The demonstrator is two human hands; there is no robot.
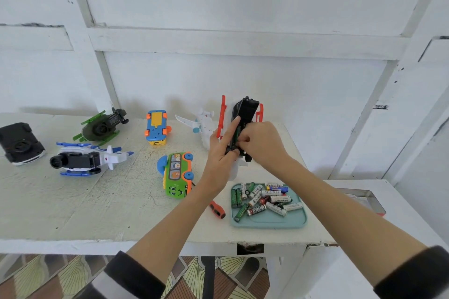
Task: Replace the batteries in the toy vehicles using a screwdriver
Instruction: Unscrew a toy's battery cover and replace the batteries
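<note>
A white toy with red skids (243,114) is held upright above the white table (73,201) by the left hand (222,153), its black underside turned to the camera, while a green battery (236,135) in that underside is pinched by the fingertips of the right hand (261,145). A teal tray (274,222) of loose batteries (264,199) is seen just below the hands, with an orange-handled screwdriver (218,209) lying beside it. A green bus (178,175), a blue-and-yellow car (156,127), two helicopters (102,126) (85,159) and a black car (20,143) are spread out to the left.

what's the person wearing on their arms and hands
Both hands are bare: no gloves, rings or watch show on the left hand or the right hand. The forearms are uncovered, with dark sleeves pushed up towards the elbows; the left one has a pale stripe.
</note>
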